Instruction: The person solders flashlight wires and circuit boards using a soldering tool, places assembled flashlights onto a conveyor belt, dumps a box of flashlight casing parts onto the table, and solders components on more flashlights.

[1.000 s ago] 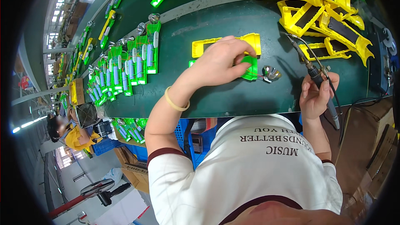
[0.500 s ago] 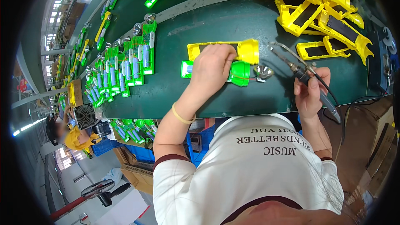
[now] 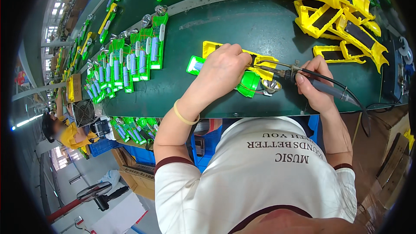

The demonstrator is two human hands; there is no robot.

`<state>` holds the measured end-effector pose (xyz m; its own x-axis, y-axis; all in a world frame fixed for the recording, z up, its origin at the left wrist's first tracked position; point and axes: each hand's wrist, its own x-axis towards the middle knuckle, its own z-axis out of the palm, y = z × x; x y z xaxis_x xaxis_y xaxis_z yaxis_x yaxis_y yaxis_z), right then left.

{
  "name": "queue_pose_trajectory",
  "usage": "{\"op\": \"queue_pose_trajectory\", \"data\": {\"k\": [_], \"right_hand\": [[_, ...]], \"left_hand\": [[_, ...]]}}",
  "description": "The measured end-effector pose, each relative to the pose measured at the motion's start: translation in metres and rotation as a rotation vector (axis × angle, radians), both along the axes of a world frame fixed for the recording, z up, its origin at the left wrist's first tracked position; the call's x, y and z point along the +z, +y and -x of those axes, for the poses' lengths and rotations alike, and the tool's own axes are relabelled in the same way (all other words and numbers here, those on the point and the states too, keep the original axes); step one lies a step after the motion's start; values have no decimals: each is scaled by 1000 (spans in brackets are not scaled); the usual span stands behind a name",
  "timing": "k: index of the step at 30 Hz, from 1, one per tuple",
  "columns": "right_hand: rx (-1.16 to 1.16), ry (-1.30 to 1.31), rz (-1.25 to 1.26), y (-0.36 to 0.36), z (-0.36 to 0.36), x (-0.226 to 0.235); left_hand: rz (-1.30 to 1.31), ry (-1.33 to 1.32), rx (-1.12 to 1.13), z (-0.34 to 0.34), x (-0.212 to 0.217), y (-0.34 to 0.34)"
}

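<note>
My right hand grips a soldering iron like a pen, its tip pointing left. The tip reaches the work near the fingers of my left hand. That hand is closed, its fingertips pinched at a yellow plastic shell; what lies between them is hidden. Beneath the hand is a green flashlight housing, with a pale blue battery cell showing at its left end. A silver reflector lies at the right end, joined by a thin red wire.
Several green housings with batteries and reflectors stand in rows at left. Yellow shells are heaped at upper right. A metal strip crosses the green worktable. Another person is at far left, beside a fan.
My right hand has brought the soldering iron left and up to the work. The yellow shell and green housing have turned slightly, their right ends lower. My left hand stays pinched over them.
</note>
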<state>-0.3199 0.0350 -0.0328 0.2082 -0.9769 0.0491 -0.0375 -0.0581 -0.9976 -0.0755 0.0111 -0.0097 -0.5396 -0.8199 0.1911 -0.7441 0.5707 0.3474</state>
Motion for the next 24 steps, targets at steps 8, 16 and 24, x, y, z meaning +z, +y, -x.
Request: {"op": "queue_pose_trajectory", "data": {"k": [8,16,24], "right_hand": [[53,78,-47,-10,-7,-1],[27,101,-15,-9,-8,-4],[-67,-332,10,-5,-1,-3]], "left_hand": [[-15,-41,-1,0,2,-1],[-11,-74,-12,2,2,-6],[-5,-66,-25,0,2,-6]]}}
